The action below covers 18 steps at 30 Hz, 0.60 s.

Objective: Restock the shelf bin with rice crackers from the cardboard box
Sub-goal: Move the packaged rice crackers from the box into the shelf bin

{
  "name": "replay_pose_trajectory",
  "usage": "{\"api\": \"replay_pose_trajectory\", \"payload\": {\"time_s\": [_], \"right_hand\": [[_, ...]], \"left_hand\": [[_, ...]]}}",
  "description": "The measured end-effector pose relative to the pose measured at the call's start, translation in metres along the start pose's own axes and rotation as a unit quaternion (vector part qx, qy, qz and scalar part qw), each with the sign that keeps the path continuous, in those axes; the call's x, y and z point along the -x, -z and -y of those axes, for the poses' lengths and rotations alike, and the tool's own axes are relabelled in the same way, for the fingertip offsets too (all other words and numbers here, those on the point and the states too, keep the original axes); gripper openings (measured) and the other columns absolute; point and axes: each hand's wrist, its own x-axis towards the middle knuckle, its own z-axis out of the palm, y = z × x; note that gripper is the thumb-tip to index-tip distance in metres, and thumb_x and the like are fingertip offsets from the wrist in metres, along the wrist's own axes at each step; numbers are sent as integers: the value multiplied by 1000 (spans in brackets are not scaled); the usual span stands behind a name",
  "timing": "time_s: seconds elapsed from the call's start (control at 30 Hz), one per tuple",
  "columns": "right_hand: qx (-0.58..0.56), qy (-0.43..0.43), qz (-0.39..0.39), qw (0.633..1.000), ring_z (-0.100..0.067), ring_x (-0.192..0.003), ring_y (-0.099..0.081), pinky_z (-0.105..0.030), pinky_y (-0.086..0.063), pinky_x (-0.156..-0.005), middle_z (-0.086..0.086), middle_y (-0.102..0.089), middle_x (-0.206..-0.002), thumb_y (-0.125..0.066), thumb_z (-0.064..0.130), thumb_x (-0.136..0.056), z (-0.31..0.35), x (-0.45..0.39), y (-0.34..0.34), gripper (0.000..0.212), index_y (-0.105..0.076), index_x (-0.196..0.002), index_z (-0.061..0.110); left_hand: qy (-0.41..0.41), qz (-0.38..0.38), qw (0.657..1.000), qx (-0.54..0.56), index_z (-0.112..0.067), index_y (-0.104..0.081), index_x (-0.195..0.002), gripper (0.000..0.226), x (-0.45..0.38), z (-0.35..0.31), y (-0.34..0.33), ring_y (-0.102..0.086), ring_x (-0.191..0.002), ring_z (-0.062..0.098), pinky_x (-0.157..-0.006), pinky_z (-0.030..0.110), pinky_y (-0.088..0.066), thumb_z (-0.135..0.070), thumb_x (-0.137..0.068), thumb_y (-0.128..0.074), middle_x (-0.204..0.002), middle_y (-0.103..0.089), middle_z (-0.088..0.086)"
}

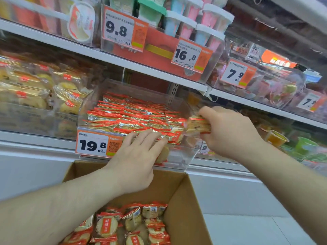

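Restocking in progress, head view. The clear shelf bin at scene centre already holds many rows of rice cracker packets, stacked close to the level of its front wall; its near right corner shows a gap with only a few packets low behind the front wall. The cardboard box, near and below the bin, still contains a loose layer of packets, so the task appears well advanced but unfinished. The right hand grips a small stack of packets, fingers curled round it, at the right edge of the bin above the gap. The left hand lies with straight, spread fingers against the front packets at the bin's front wall, holding nothing. Open room: the shelf above leaves a fair gap over the packets; entry is from the front and over the front wall. The price tag sits on the bin's left front. Neighbouring bins stand just beside on both sides.
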Motion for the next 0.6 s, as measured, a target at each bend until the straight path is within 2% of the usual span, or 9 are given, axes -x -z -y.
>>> {"api": "replay_pose_trajectory", "payload": {"time_s": [0.07,0.13,0.2,0.27,0.4,0.47,0.6], "right_hand": [[67,44,4,997,-26,-95,-55,-35,-43,-67,2,-53,-100,-63,29,-85,8,-18,5,37,-48,-119,31],[107,67,22,992,-25,-88,-51,-35,-42,-64,0,-50,-93,-60,18,-85,18,-37,6,35,-51,-118,27],[127,71,54,988,-28,-91,-55,-37,-40,-65,-3,-52,-94,-59,18,-87,27,-54,7,29,-54,-115,24],[141,78,70,984,-30,-97,-58,-38,-41,-65,-4,-55,-96,-63,22,-88,35,-66,5,25,-56,-112,21],[155,79,101,979,-27,-83,-54,-36,-41,-61,-3,-53,-90,-61,13,-85,44,-80,-3,26,-58,-110,20],[149,78,110,980,-26,-79,-54,-34,-42,-60,-2,-55,-89,-59,10,-85,45,-84,-7,27,-59,-110,20],[147,82,119,978,-23,-79,-58,-32,-43,-57,0,-60,-92,-59,9,-85,47,-93,-16,30,-60,-112,21]], "left_hand": [[5,18,1000,-22,-20,-30,-150,79,-9,-4,2,-24,-146,31,-115,55,-23,-26,-77,-59,-156,-32,8],[2,29,999,-46,-26,-17,-154,76,-20,-4,3,-3,-150,29,-119,55,-8,-33,-86,-52,-163,-10,5],[-3,48,997,-59,-33,-12,-153,76,-32,-4,5,5,-150,29,-119,56,-2,-44,-87,-48,-164,0,3],[-14,70,996,-54,-39,-10,-153,77,-42,-4,3,2,-151,29,-118,57,-3,-52,-86,-46,-165,-1,2],[-32,102,993,-57,-44,-8,-152,77,-60,-1,0,-7,-150,27,-117,59,-5,-59,-86,-45,-164,-10,1],[-29,108,992,-64,-45,-5,-152,78,-65,4,-1,-11,-150,27,-117,59,-7,-58,-86,-45,-163,-13,1],[-25,95,992,-75,-46,-6,-151,69,-63,10,2,-26,-143,26,-110,55,-21,-51,-90,-38,-158,-25,0]]}}
